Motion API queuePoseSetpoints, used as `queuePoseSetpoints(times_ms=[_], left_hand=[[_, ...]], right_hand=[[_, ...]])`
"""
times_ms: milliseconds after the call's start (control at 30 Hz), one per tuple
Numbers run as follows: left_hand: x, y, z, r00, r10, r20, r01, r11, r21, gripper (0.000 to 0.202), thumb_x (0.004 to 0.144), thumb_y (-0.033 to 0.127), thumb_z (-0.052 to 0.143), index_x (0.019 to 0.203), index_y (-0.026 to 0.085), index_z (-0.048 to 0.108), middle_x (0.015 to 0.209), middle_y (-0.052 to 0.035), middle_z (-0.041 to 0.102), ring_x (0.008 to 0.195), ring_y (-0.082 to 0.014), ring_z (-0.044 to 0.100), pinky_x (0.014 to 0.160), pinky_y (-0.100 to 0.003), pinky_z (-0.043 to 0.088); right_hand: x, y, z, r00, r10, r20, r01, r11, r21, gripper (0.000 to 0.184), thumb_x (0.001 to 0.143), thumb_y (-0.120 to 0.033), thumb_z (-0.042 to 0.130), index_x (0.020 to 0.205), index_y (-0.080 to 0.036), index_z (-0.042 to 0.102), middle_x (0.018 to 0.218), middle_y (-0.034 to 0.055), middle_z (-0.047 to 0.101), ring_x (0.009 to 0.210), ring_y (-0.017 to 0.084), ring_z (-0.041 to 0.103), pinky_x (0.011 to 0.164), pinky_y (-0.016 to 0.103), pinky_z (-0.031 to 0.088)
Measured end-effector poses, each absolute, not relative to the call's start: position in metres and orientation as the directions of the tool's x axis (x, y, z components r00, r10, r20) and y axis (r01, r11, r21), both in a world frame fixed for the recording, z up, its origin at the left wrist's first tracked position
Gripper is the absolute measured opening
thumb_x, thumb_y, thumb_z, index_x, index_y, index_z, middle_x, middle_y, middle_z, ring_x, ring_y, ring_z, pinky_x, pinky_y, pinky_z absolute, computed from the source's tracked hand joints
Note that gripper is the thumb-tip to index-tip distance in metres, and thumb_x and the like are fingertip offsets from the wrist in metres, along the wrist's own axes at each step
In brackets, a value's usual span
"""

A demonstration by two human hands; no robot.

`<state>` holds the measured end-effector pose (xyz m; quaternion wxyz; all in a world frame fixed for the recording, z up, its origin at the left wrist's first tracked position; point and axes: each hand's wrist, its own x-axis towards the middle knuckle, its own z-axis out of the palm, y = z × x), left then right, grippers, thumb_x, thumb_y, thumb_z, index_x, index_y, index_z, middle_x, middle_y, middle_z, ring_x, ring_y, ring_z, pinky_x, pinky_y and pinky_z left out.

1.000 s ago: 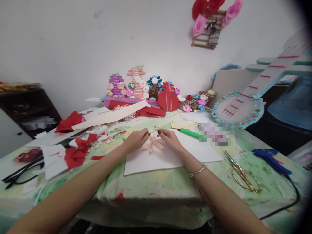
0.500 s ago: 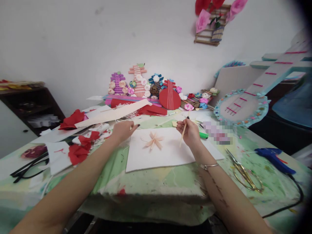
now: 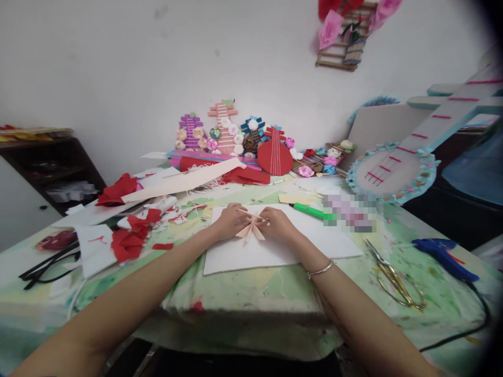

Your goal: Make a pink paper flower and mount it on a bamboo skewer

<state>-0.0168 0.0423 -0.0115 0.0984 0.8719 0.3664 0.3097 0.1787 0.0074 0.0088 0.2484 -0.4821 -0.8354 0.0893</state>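
A pale peach paper flower (image 3: 250,232) with narrow petals lies on a white board (image 3: 230,259). My left hand (image 3: 230,221) is closed at its upper left, the fingers curled over the petals there; the fingertips' exact hold is partly hidden. From the right, my right hand (image 3: 278,224) pinches a thin wooden stick (image 3: 251,214). The stick lies crosswise above the flower's centre, its left end reaching the fingers of my left hand. Lower petals stay visible between both hands, while the upper ones are covered.
A green marker (image 3: 312,211) lies behind the board. Gold-handled scissors (image 3: 396,280) and a blue glue gun (image 3: 446,259) lie on the right. Red paper scraps (image 3: 128,243) and glasses (image 3: 51,269) are on the left. Decorated paper instruments (image 3: 275,152) stand along the wall.
Both hands have come together over the flower, the left moving right and the right moving left with the stick. The stick has turned from steep to nearly level. The marker is now uncovered.
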Motion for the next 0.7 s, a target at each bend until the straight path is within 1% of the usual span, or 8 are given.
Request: queuePoseSetpoints(times_ms=[133, 167, 233, 300, 433, 500, 600, 700], left_hand=[[-0.021, 0.034, -0.006, 0.486, 0.737, 0.471, 0.535, -0.676, 0.506, 0.017, 0.075, 0.03, 0.06, 0.082, 0.018, 0.07, 0.09, -0.0076, 0.07, 0.09, -0.0216, 0.061, 0.085, -0.035, 0.046], [-0.023, 0.032, -0.004, 0.461, 0.761, 0.456, 0.508, -0.648, 0.568, 0.02, 0.076, 0.032, 0.058, 0.083, 0.017, 0.069, 0.088, -0.007, 0.07, 0.085, -0.02, 0.063, 0.079, -0.032, 0.048], [-0.026, 0.028, 0.001, 0.401, 0.845, 0.355, 0.347, -0.499, 0.794, 0.025, 0.076, 0.035, 0.059, 0.085, 0.014, 0.068, 0.082, -0.0062, 0.071, 0.076, -0.0182, 0.064, 0.069, -0.028, 0.049], [-0.026, 0.024, 0.006, 0.347, 0.895, 0.282, 0.161, -0.353, 0.922, 0.027, 0.073, 0.037, 0.064, 0.083, 0.013, 0.066, 0.08, -0.0054, 0.07, 0.073, -0.0171, 0.064, 0.069, -0.028, 0.05], [-0.022, 0.019, 0.013, 0.347, 0.916, 0.2, -0.108, -0.173, 0.979, 0.026, 0.068, 0.035, 0.07, 0.081, 0.014, 0.063, 0.086, -0.0059, 0.069, 0.082, -0.0181, 0.066, 0.081, -0.033, 0.05], [-0.019, 0.015, 0.016, 0.392, 0.91, 0.134, -0.125, -0.091, 0.988, 0.028, 0.066, 0.032, 0.072, 0.086, 0.014, 0.063, 0.087, -0.0063, 0.069, 0.08, -0.0184, 0.066, 0.08, -0.036, 0.05], [-0.015, 0.008, 0.02, 0.428, 0.899, 0.092, -0.095, -0.057, 0.994, 0.032, 0.064, 0.028, 0.074, 0.09, 0.013, 0.066, 0.087, -0.0083, 0.069, 0.076, -0.0185, 0.065, 0.078, -0.035, 0.05], [-0.015, 0.003, 0.024, 0.427, 0.9, 0.085, -0.102, -0.046, 0.994, 0.03, 0.064, 0.026, 0.074, 0.088, 0.011, 0.068, 0.081, -0.0077, 0.069, 0.072, -0.0166, 0.063, 0.074, -0.031, 0.049]], right_hand=[[0.179, 0.004, 0.011, -0.411, 0.847, 0.337, 0.753, 0.524, -0.399, 0.012, 0.076, -0.026, 0.063, 0.075, -0.019, 0.072, 0.071, 0.0034, 0.068, 0.067, 0.014, 0.058, 0.06, 0.022, 0.035], [0.18, 0.003, 0.011, -0.399, 0.841, 0.367, 0.74, 0.531, -0.412, 0.011, 0.076, -0.026, 0.063, 0.075, -0.019, 0.072, 0.07, 0.0027, 0.069, 0.065, 0.014, 0.058, 0.059, 0.022, 0.034], [0.18, 0.001, 0.011, -0.356, 0.813, 0.46, 0.694, 0.56, -0.453, 0.012, 0.077, -0.027, 0.063, 0.073, -0.02, 0.072, 0.068, 0.0016, 0.069, 0.062, 0.013, 0.058, 0.058, 0.022, 0.034], [0.178, -0.001, 0.01, -0.302, 0.774, 0.556, 0.643, 0.596, -0.48, 0.016, 0.078, -0.03, 0.061, 0.069, -0.02, 0.07, 0.066, 0.0011, 0.068, 0.06, 0.013, 0.057, 0.057, 0.022, 0.034], [0.171, -0.008, 0.01, -0.256, 0.732, 0.631, 0.665, 0.607, -0.434, 0.02, 0.081, -0.031, 0.057, 0.066, -0.021, 0.066, 0.064, 0.0018, 0.066, 0.06, 0.014, 0.056, 0.058, 0.023, 0.035], [0.167, -0.012, 0.011, -0.255, 0.722, 0.643, 0.713, 0.59, -0.38, 0.021, 0.08, -0.029, 0.056, 0.063, -0.02, 0.063, 0.062, 0.0024, 0.064, 0.059, 0.014, 0.054, 0.057, 0.023, 0.034], [0.163, -0.016, 0.012, -0.272, 0.705, 0.656, 0.752, 0.581, -0.313, 0.022, 0.08, -0.027, 0.054, 0.06, -0.019, 0.06, 0.061, 0.0031, 0.063, 0.057, 0.013, 0.052, 0.056, 0.024, 0.033], [0.163, -0.019, 0.013, -0.338, 0.682, 0.649, 0.698, 0.644, -0.313, 0.016, 0.081, -0.027, 0.053, 0.072, -0.021, 0.064, 0.069, 0.0033, 0.066, 0.062, 0.014, 0.056, 0.058, 0.023, 0.035]])
